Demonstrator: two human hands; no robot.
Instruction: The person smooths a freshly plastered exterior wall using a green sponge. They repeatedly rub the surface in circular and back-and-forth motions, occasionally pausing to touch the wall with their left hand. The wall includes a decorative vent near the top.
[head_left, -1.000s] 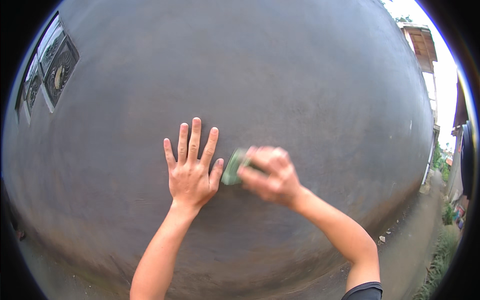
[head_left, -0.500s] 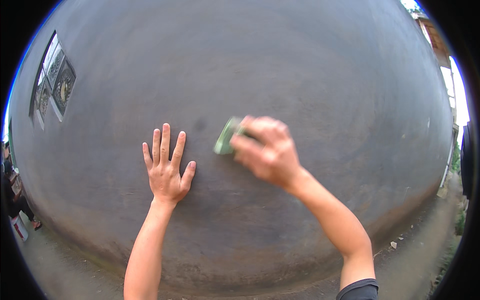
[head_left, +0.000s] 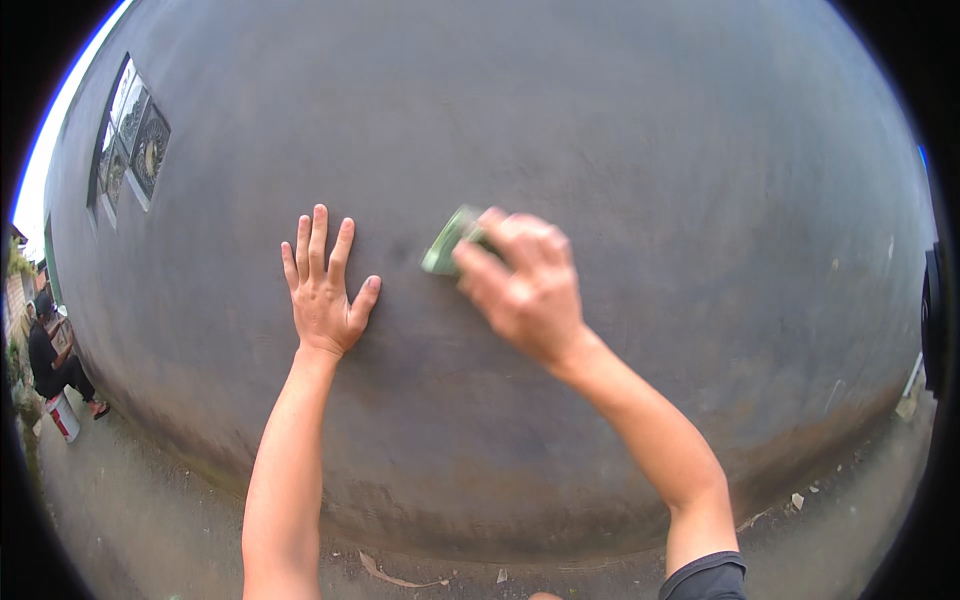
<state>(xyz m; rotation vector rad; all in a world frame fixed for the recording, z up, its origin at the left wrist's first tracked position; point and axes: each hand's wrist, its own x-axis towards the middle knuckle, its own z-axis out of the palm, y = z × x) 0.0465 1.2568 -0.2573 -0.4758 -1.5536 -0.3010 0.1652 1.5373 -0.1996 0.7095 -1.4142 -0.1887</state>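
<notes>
Left hand: lying flat against the wall, palm down, fingers spread and pointing up; holding nothing.
Right hand: closing its fingers over a pad and pressing it against the wall; the hand is showing motion blur.
Pad: a small green block, sticking out past the right fingertips at upper left, touching the wall, near the left hand's thumb but apart from it.
Wall: a large grey surface, filling most of the view; darkening and staining toward its foot.
Window: sitting in the wall at far upper left, well apart from both hands.
Ground: running along the wall's foot, carrying a dry leaf and small scraps of debris.
Person: sitting at the far left edge, in dark clothes, beside a white bucket; well apart from the hands.
</notes>
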